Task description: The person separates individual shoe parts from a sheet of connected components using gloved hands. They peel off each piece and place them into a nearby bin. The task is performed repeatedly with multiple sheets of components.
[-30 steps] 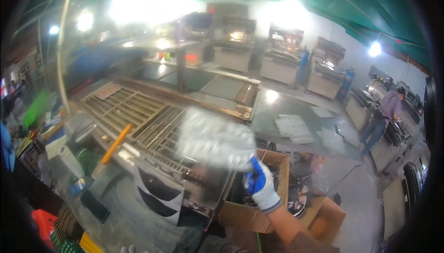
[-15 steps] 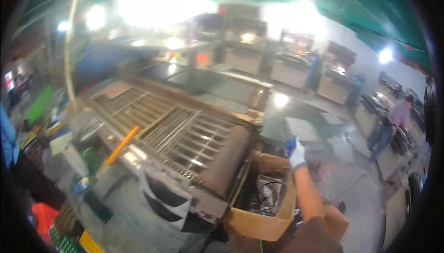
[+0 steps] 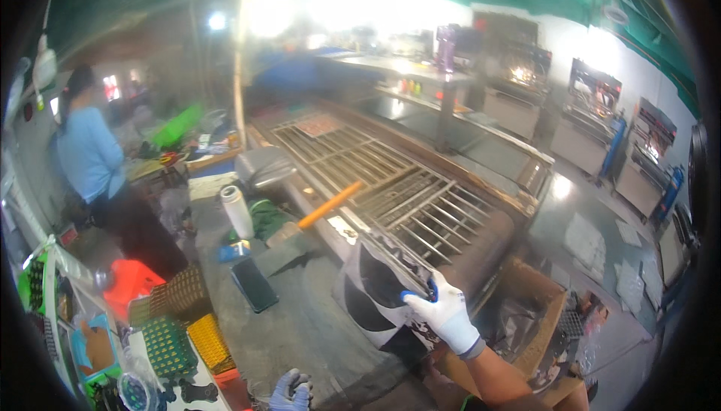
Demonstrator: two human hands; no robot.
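Observation:
My right hand (image 3: 448,316), in a white glove with blue fingertips, is closed at the right edge of a black-and-white patterned sheet (image 3: 363,291). Its thumb and fingers come together around a small dark spot; what they hold is hard to make out. The sheet lies along the side of a machine with a metal slatted bed (image 3: 439,219). Low in the view, my left hand (image 3: 291,392) shows in a grey-blue glove, fingers slightly apart and nothing visible in them. It is over the near edge of the grey-covered worktop (image 3: 315,336).
On the worktop lie a dark phone (image 3: 254,286), a white roll (image 3: 236,212) and an orange-handled tool (image 3: 330,204). A cardboard box (image 3: 547,334) stands beside my right forearm. Green (image 3: 167,345) and yellow (image 3: 210,342) studded trays sit at left. A person in blue (image 3: 90,152) stands far left.
The view has swung left. My right hand has moved from above the cardboard box to the patterned sheet, its fingers now drawn together. My left hand has come into view at the lower edge.

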